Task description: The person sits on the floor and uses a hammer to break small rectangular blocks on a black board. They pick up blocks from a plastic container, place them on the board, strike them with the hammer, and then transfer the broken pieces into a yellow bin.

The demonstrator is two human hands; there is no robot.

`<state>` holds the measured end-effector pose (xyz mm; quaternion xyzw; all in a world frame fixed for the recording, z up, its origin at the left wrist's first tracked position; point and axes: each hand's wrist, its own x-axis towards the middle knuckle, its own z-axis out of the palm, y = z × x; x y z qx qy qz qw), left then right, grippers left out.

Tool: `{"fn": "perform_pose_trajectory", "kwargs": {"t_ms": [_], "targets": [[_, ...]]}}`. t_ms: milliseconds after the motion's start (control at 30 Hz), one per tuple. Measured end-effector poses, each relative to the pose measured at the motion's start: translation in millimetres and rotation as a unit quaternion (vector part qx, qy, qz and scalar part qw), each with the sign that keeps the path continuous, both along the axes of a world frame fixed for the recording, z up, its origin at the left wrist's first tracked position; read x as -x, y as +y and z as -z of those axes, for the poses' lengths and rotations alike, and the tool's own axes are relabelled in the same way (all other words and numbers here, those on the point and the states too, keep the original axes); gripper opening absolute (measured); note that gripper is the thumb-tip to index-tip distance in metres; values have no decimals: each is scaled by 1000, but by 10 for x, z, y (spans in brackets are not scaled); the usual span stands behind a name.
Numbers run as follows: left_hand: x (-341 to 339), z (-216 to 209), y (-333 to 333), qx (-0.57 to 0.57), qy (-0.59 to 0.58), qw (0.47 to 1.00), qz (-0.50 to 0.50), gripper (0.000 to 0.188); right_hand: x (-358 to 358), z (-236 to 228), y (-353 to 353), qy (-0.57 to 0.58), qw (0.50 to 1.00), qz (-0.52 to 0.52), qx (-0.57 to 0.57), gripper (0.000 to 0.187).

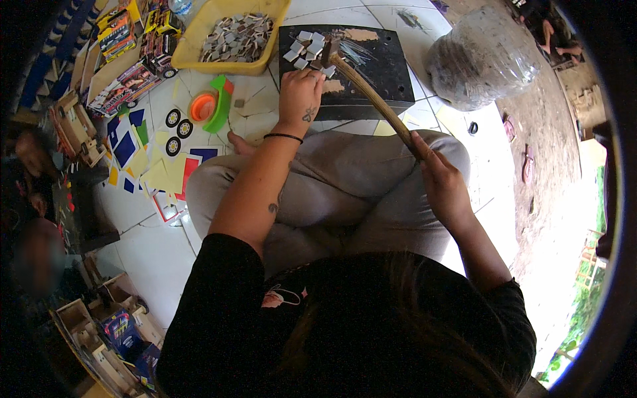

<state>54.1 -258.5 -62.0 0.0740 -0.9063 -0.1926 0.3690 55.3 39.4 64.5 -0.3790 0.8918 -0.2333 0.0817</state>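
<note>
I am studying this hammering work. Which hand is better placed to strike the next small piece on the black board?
Probably the right hand: it grips the hammer, whose head is over the small grey pieces. The left hand rests on the black board.

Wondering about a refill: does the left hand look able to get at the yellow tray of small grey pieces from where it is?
Probably yes: the left hand rests on the dark board, and the yellow tray lies just beyond, nothing between.

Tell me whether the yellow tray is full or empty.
Partly full: the yellow tray holds a heap of small grey pieces, with bare yellow showing at its near-left side.
</note>
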Motion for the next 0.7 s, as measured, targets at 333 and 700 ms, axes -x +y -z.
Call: {"fn": "perform_pose_trajectory", "kwargs": {"t_ms": [333, 700], "targets": [[-8, -43, 0, -16, -8, 1000, -1, 15, 303, 83, -13, 13, 996, 35, 83, 40], [-2, -270, -1118, -158, -31, 969, -188, 26, 1934, 779, -113, 68, 995, 46, -57, 35]]}}
